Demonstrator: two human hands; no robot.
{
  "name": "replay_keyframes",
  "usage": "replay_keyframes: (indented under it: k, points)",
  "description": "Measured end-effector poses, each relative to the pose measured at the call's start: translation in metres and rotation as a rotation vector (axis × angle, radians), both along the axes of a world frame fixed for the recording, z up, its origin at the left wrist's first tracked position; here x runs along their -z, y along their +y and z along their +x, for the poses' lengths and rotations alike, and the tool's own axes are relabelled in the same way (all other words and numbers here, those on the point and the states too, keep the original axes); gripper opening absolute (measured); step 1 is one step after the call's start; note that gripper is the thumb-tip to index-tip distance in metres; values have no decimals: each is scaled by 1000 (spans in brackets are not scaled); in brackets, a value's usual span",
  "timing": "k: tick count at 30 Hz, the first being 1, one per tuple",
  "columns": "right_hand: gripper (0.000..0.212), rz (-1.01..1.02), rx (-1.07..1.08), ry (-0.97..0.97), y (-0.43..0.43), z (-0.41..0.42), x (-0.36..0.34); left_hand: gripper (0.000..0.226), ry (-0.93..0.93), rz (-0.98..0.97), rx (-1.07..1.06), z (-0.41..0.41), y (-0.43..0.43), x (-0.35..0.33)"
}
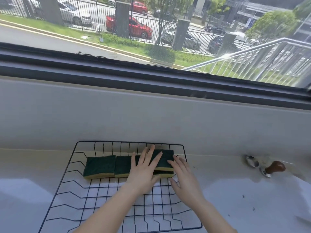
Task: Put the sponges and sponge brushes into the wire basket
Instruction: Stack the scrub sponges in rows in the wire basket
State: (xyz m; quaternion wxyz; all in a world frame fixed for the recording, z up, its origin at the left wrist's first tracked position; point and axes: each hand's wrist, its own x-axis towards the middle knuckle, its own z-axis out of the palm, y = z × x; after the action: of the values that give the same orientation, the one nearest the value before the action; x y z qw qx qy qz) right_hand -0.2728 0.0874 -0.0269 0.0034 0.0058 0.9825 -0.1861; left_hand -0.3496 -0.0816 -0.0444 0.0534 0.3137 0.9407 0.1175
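The stacked pair of green-and-yellow scrub sponges (165, 163) sits at the right end of a row along the far side of the wire basket (67, 167), beside two single sponges (100, 167). They look light and squashy, their abrasive tops giving grip, so a gentle pinch on the long sides should hold them. The left hand (144, 167) lies spread flat on the row; the right hand (183, 175) rests open against the stack's right end. A wooden-handled tamper (273, 168) lies well apart on the counter (235, 190).
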Motion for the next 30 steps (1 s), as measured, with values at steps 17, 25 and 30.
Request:
replay_keyframes:
  k: [17, 25, 30]
  points:
    - [48, -221, 328, 182, -5, 132, -24, 74, 87, 308, -53, 180, -54, -42]
    - [61, -82, 357, 12, 38, 237, -6, 52, -142, 354, -45, 274, -33, -50]
    - [69, -16, 290, -100, 56, 266, 6, 66, -289, 138, -39, 303, 1, -40]
